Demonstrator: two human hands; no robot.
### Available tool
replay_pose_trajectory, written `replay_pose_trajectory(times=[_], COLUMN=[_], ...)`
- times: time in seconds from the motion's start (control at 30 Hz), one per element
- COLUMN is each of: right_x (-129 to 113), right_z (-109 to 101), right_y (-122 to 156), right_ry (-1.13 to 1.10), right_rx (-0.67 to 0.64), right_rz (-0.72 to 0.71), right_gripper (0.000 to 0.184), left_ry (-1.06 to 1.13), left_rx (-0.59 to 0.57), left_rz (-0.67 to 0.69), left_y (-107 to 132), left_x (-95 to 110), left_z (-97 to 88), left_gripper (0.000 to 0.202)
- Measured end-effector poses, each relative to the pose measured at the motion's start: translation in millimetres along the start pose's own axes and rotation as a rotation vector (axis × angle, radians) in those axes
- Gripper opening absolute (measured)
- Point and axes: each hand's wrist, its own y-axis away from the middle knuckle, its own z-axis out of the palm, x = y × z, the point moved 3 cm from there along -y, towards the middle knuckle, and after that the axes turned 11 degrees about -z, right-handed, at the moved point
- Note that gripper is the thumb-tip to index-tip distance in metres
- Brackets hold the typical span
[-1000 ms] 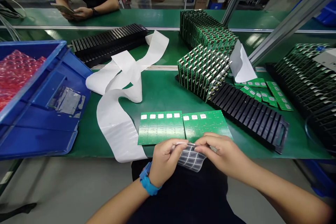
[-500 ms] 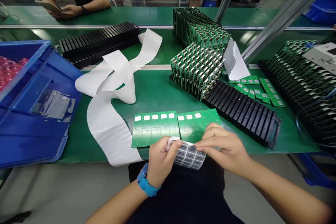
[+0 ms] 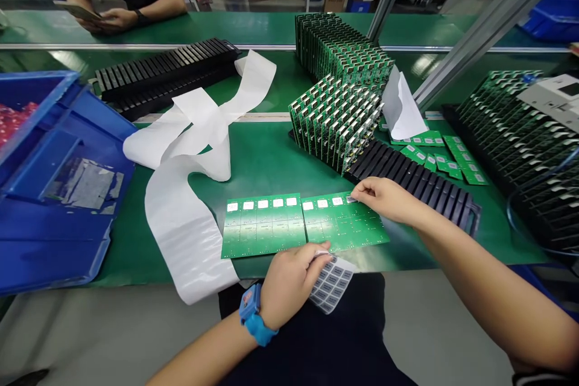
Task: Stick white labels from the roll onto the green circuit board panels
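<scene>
Head view: the person's two hands work at the near edge of a green table.
Label: a small white label [image 3: 351, 199] sits pinched at the fingertips of the right hand [image 3: 384, 199], touching the top row of the right green board [image 3: 344, 223].
Change: half a second ago both hands met over the label sheet; now the right hand has reached out to the board, so one label has come off the sheet and is being laid in the next free spot, after two already there.
Right hand: fingers drawn together on the label; whether it is fully stuck down is hard to tell.
Left hand: the left hand [image 3: 289, 280] grips the label sheet [image 3: 332, 283] by its upper edge, just off the table edge, lower than before.
Left board: the left green board [image 3: 262, 226] lies touching the right one, all five top spots labelled, unmoved.
Around: white backing strip [image 3: 190, 217] to the left, black rack [image 3: 420, 184] just behind the right hand, blue bin [image 3: 63, 193] far left.
</scene>
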Motion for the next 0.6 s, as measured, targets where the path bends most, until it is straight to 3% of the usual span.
replay_pose_trajectory(times=[0.17, 0.33, 0.5, 0.6], right_x=[-6.8, -3.1, 14.5, 19.7], right_z=[2.8, -19.9, -25.1, -21.0], right_y=[2.5, 6.8, 9.5, 9.4], right_ry=[0.126, 0.265, -0.094, -0.136], right_rx=[0.073, 0.215, -0.037, -0.062], right_rz=[-0.043, -0.144, -0.107, -0.122], right_gripper=[0.014, 0.015, 0.035, 0.045], left_ry=[-0.074, -0.090, -0.093, -0.094], left_rx=[-0.002, -0.010, -0.011, 0.000], left_rz=[-0.012, -0.029, -0.049, -0.062], left_y=[1.6, 0.7, 0.7, 0.4], left_x=[-0.6, 2.7, 5.7, 6.1], left_z=[0.5, -2.1, -4.3, -3.5], left_gripper=[0.016, 0.017, 0.018, 0.020])
